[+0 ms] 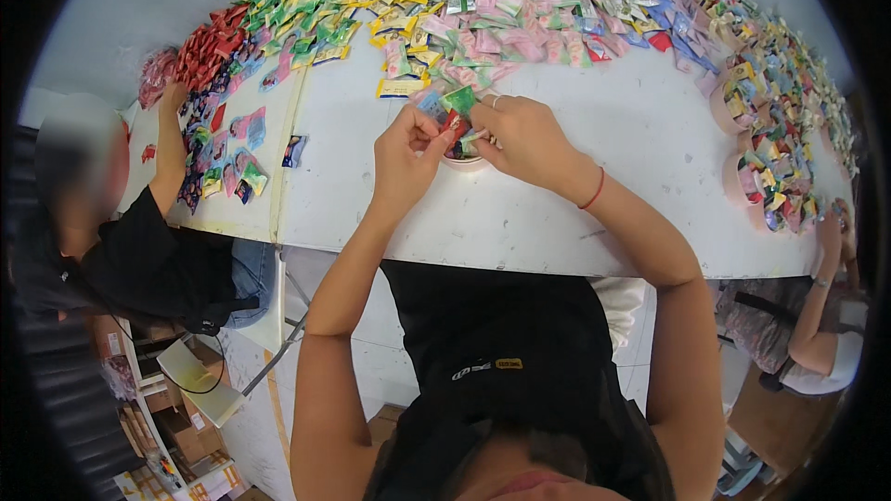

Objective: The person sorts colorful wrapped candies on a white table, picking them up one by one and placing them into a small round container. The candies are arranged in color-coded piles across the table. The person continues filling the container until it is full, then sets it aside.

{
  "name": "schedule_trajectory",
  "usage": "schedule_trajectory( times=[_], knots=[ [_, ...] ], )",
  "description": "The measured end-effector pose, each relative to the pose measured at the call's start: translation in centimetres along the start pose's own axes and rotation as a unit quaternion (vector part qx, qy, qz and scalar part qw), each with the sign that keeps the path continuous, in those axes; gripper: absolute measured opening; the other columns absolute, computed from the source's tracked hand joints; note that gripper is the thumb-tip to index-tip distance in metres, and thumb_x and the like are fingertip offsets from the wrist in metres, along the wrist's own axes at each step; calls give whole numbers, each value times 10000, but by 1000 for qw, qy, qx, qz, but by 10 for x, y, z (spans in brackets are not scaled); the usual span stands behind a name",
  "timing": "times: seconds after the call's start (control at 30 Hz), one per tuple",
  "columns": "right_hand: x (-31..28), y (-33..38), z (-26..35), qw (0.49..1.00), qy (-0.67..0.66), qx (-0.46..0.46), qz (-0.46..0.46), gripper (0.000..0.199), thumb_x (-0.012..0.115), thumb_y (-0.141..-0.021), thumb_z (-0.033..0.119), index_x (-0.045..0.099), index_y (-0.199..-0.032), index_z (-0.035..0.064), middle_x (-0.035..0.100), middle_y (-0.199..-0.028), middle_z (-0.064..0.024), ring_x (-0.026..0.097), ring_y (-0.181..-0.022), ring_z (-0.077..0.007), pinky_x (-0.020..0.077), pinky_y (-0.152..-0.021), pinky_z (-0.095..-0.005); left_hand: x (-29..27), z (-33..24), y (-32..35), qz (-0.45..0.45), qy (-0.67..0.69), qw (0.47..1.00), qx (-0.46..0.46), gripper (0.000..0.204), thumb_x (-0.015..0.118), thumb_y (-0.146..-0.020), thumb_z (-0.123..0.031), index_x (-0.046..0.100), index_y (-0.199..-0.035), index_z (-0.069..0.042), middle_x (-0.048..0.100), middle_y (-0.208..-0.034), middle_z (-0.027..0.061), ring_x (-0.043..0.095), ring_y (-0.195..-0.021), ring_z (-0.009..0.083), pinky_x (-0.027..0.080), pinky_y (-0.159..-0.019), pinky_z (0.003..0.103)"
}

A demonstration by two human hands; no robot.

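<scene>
Both hands meet over a small round pink tub (467, 165) near the middle of the table, its rim partly hidden beneath them. My left hand (406, 150) pinches a small red candy packet (452, 122) between thumb and fingers. My right hand (522, 139), a ring on one finger and a red string round the wrist, is curled at the tub's right side. Its fingertips press in among the packets; what they grip is hidden. A green candy packet (458, 100) sticks up between the hands, with a light blue packet (431, 105) beside it.
Beyond my hands lie heaps of pink packets (520, 14), yellow packets (404, 14) and green packets (306, 0). Filled pink tubs (731, 181) stand at right. A co-worker's arm (169, 153) reaches red packets (209, 46) at left; another person's hand (831, 237) is far right.
</scene>
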State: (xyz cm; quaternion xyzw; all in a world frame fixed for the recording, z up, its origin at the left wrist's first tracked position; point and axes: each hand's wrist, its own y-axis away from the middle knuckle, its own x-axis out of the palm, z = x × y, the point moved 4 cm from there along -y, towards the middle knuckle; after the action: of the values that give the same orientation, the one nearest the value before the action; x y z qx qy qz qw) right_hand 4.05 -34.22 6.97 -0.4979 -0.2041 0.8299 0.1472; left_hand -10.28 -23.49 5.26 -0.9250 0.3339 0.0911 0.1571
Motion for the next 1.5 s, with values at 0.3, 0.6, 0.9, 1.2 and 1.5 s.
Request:
schedule_trajectory(
  times=[0.3,0.6,0.9,1.2,1.5],
  knots=[
    [-1,-3,-14,985,-133,102,36,247,733,-743,83,535,-890,61,592,-808,-93,618,-750,-274,500,-663,-362,12,-5,-4,19,-57,981,183,761,835,-728,-160,451,-1372,-28,428,-1407,178,403,-1319,332,327,-1093,451],
    [-35,-67,-58,938,-313,52,140,45,670,-861,59,653,-898,40,650,-896,-25,627,-838,-109,515,-751,-275,20,9,9,99,-17,994,53,419,776,-803,-107,592,-1178,-74,635,-996,103,625,-884,229,496,-802,325],
    [84,-131,-40,992,58,6,115,170,698,-705,124,678,-858,51,678,-871,-149,667,-833,-322,534,-756,-420,15,8,13,122,-5,991,53,401,770,-794,-66,594,-1154,-76,639,-1045,103,631,-931,234,490,-837,321],
    [-32,-57,-38,892,-434,110,57,232,716,-814,40,616,-1022,59,636,-958,-19,613,-909,-140,487,-753,-278,17,17,13,132,94,987,-9,429,747,-797,7,581,-1184,-73,643,-1032,47,605,-952,132,482,-871,282],
    [-41,-3,3,979,-130,-78,138,306,628,-698,-144,678,-910,71,616,-996,-87,583,-986,-279,493,-867,-367,17,17,11,193,108,975,-28,490,749,-846,-17,498,-1265,-59,599,-1160,58,581,-1089,118,479,-946,278]
  ],
)
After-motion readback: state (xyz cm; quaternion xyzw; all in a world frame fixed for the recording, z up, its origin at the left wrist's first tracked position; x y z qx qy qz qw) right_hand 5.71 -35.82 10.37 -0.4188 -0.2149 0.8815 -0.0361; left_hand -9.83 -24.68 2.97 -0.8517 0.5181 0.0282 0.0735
